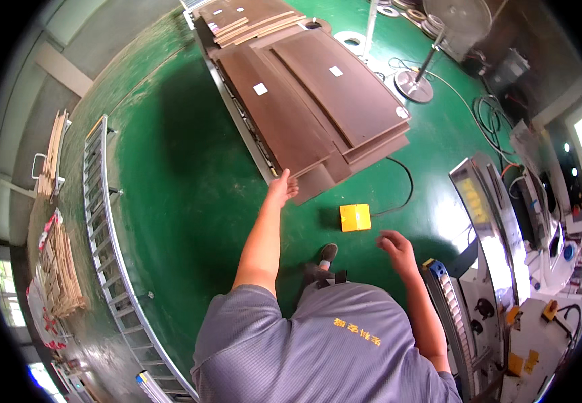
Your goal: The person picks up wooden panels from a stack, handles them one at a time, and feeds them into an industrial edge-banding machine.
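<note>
Brown panels (324, 94) stacked; green floor (190, 201) glossy; roller track (109, 205) left, fan (462, 17) right.

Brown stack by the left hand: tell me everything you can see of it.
The stack is of smooth, dull brown panels, wood-like in look, lying flat over the green floor. Two long panels lie on top side by side, the right one seeming higher, each with a white label. Lower sheets jut out unevenly at the near end. A white patch marks the near right corner. The left hand is at the near left corner; whether it touches cannot be told.
</note>
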{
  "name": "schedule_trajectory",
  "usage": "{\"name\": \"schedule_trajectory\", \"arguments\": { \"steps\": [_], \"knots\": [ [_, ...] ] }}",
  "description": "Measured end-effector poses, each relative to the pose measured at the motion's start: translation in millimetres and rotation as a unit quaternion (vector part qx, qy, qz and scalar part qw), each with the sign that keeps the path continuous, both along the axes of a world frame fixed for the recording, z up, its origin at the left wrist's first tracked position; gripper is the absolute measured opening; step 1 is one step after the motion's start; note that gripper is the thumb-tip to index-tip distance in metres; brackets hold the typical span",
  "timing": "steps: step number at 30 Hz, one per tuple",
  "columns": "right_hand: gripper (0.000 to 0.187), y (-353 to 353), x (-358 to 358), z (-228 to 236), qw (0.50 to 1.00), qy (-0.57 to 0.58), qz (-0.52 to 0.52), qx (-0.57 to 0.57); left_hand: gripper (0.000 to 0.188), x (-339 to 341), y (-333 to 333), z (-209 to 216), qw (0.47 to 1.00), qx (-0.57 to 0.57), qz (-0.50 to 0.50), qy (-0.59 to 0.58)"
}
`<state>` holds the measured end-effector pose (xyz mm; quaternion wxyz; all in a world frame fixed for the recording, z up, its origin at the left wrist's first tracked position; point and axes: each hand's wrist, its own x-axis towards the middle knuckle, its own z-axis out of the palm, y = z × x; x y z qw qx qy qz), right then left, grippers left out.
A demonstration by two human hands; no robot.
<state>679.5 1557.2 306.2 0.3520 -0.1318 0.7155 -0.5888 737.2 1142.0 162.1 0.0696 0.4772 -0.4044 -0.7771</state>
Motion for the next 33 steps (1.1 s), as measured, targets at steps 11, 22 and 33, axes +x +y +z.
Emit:
{"name": "schedule_trajectory", "arguments": {
  "steps": [11,22,33],
  "knots": [
    [0.061,-109.6,-37.5,-30.7,0.92,-0.34,-0.163,-0.109,0.051,20.8,138.9,44.6,0.974,0.071,-0.156,0.151],
    [0.03,98.4,26.0,-16.6,0.888,-0.164,-0.426,-0.061,0.07,18.2,114.8,41.5,0.963,0.128,-0.005,0.237],
    [0.072,287.7,186.2,48.1,0.636,0.373,-0.474,0.481,0.071,-73.6,301.4,177.7,0.98,0.155,-0.068,0.101]
  ]
}}
